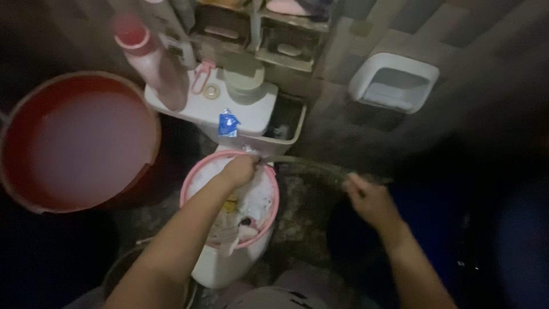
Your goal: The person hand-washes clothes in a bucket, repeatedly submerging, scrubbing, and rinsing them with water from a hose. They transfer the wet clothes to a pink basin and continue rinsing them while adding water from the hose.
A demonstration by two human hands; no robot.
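A white bin with a pink rim point(189, 183) stands on the floor in the middle, filled with wet cloth and scraps. My left hand point(240, 170) reaches over its far rim and grips the end of a green hose point(311, 167). The hose runs to the right, where my right hand point(369, 200) is closed around it. The picture is dim and blurred, so the fingers are not sharp.
A large red tub of water point(80, 143) stands at the left. Behind the bin are a white cistern top point(197, 109) with a pink bottle point(151, 60), a blue sachet point(228, 123) and a grey jar point(245, 74). A white basket point(393, 83) lies at back right.
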